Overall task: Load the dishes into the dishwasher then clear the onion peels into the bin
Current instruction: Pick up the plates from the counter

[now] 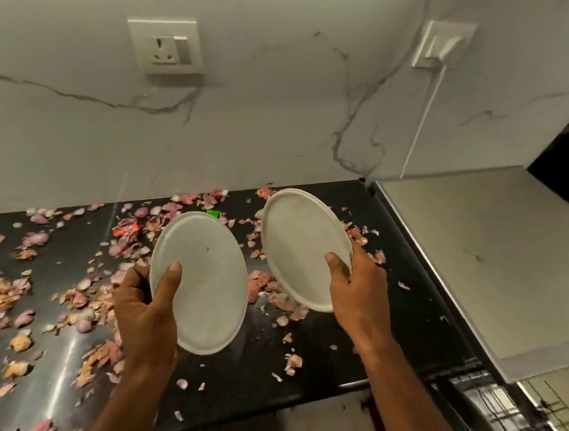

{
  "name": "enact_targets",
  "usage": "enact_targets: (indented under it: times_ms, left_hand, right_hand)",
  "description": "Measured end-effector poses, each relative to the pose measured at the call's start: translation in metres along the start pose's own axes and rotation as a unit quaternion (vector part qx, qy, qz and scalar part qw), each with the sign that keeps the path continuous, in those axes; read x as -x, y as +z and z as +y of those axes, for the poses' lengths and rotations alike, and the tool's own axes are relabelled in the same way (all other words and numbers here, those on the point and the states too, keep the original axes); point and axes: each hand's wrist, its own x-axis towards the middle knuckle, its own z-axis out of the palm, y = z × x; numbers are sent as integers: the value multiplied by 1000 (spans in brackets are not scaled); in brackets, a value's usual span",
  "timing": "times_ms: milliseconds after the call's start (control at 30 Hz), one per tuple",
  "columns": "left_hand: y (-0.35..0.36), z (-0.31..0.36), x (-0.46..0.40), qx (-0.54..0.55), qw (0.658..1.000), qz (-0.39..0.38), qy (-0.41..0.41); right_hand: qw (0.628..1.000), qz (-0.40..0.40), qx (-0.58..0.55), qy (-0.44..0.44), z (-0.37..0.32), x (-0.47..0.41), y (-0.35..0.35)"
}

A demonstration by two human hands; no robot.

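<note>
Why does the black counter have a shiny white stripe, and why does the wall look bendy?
In the head view, the stripe on the black counter is glare from a light bouncing off its glossy top; the wide-angle lens curves the wall and its sockets; the rack at bottom right is smeared by blur, while both plates look sharp.

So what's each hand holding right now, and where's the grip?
Left hand holds a plate at its lower-left rim, thumb on the face. Right hand holds another plate at its lower-right rim.
</note>
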Motion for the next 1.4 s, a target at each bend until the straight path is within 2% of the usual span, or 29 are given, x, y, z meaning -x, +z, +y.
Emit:
enact_targets:
  times_ms: [333,567,733,867,1067,1267,1400]
  left_hand:
    - [112,17,93,23,998,-19,52]
    - [202,11,164,28,991,-124,44]
    - [270,13,208,-5,974,-225,40]
    - [320,10,226,-10,951,-308,37]
    - [397,-6,270,-16,927,-375,-25]
    - [443,-29,330,-22,859,-493,-137]
    - [461,-54,360,-59,817,-554,-146]
  right_hand:
    - [997,70,-14,7,82,-9,-132]
    - [991,122,-39,40,152,8,-225]
    - [975,187,-66,105,199,30,-279]
    - [958,239,-62,146,233,44,-309]
    - [922,325,-12,209,273,51,-365]
    - [876,408,51,253,307,56,-416]
    - [846,451,52,281,335,74,-433]
